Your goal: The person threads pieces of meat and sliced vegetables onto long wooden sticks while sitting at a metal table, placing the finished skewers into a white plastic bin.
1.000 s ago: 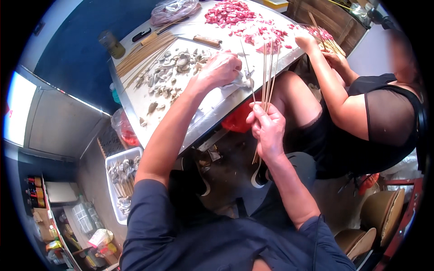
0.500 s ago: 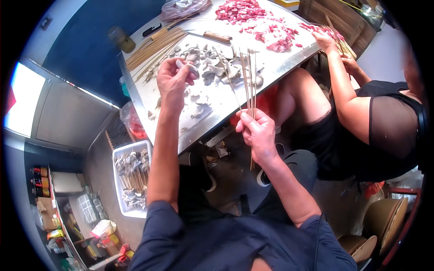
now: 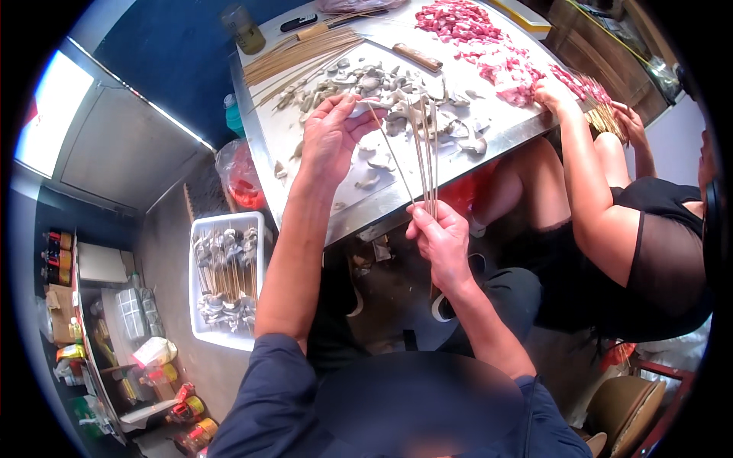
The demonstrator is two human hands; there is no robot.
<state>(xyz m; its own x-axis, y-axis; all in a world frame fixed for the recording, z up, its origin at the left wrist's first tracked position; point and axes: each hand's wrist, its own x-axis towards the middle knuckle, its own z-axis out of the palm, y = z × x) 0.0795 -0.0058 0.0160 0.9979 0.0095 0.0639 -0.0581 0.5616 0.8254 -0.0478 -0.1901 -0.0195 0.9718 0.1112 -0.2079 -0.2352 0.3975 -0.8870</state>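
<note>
Blue wall backs the white, metal-edged table (image 3: 508,143), where a loose heap of grey mushrooms (image 3: 374,80) lies between a bundle of spare sticks (image 3: 305,59) at the far left and a mound of red and white meat (image 3: 500,67) at the far right. Over the near side of that heap, the left hand (image 3: 330,136) is pinched nearly closed, thumb and fingertips holding a pale mushroom piece (image 3: 366,108) by its left part. The piece's longer side seems to run roughly left to right.

Lower and to the right, just off the table edge, the right hand (image 3: 441,238) is closed around the lower part of a few thin sticks (image 3: 425,156). Most of them stand close together, pointing away from the body. One leaning stick (image 3: 392,156) parts from the rest and slants up and left from the thumb, its long axis running straight toward the mushroom piece and crossing the piece's longer side. Its tip meets the piece in this view; whether it is pushed in or only lies against it, I cannot tell. The left hand is at the tip end, the right hand well down the shaft.

To the right, a co-worker's hand (image 3: 556,98) is at the edge of the meat; on the lower left, a white tray (image 3: 194,267) holds filled mushroom skewers (image 3: 227,259).
</note>
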